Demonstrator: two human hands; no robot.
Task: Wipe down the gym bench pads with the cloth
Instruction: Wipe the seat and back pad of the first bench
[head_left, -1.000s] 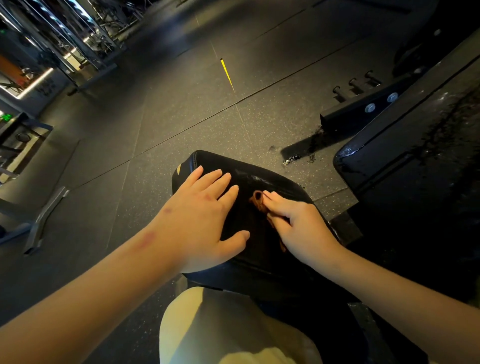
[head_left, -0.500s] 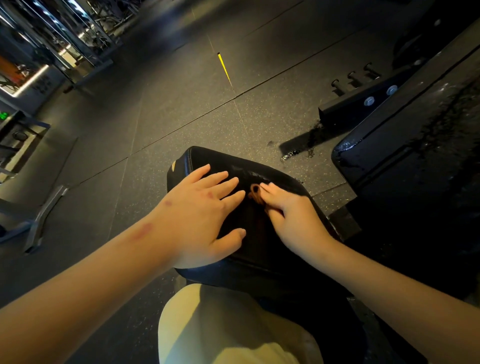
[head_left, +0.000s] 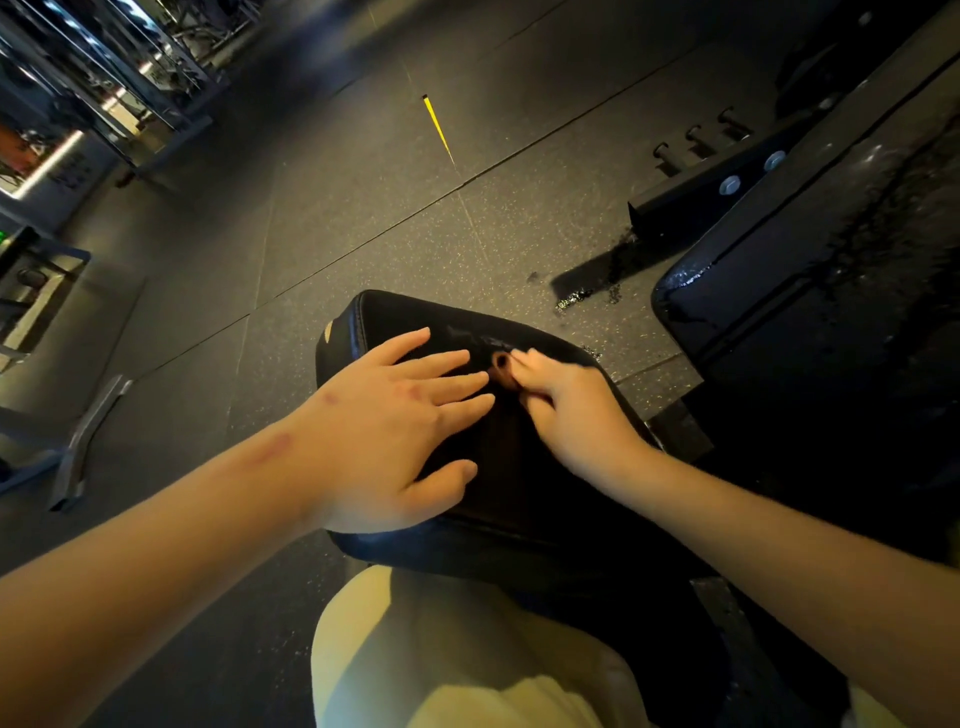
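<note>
- now the left hand (head_left: 384, 431) lies flat, fingers straight, on the seat pad (head_left: 519, 483), steadying it and holding nothing.
- the right hand (head_left: 566, 410) pinches a small brown cloth (head_left: 503, 370) against the pad's far half, just beside the left hand.
- better, i judge, to spread the bunched cloth wider and press in long overlapping strokes toward the edges.
- the bigger pad (head_left: 810, 249) to the right glistens wet and likely needs drying next.
</note>
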